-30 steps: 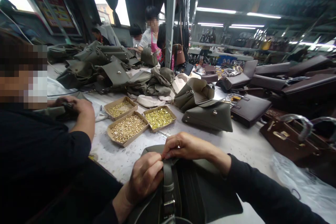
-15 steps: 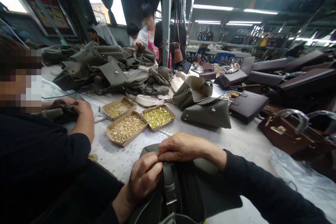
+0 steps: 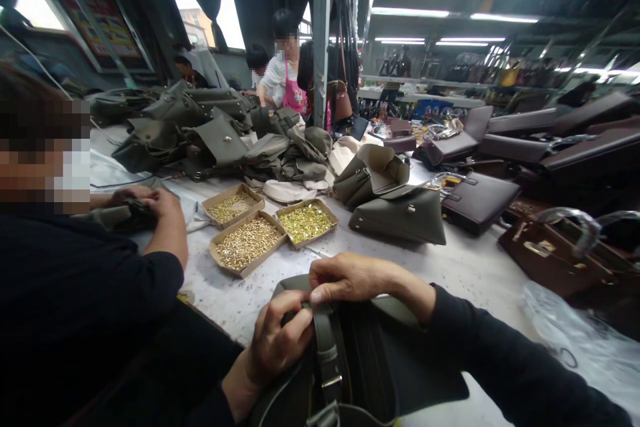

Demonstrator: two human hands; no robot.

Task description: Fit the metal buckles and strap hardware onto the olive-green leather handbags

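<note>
A dark olive handbag point(image 3: 420, 353) lies right in front of me at the table's near edge, with a buckled strap point(image 3: 327, 350) running along it. My left hand point(image 3: 280, 333) is closed at the upper end of this strap, fingers curled and thumb pressed in. From the right, my right hand point(image 3: 350, 278) reaches over the bag, and its thumb and fingers pinch the same spot. Both hands' fingertips meet there. Whatever small part may sit between them is hidden. Beyond the bag stand cardboard trays point(image 3: 243, 271) of small gold-coloured metal pieces.
At the left a co-worker's arm point(image 3: 167, 227) bends over another olive bag piece. Olive bags point(image 3: 397, 217) are heaped across the table's far side. Brown handbags point(image 3: 545, 247) and clear plastic wrap point(image 3: 575, 327) lie at the right. A metal post point(image 3: 321, 40) rises behind.
The view has shifted slightly, so the scene sits a little further right. My right hand's fingers have shifted a little at the strap end; both hands stay on the bag.
</note>
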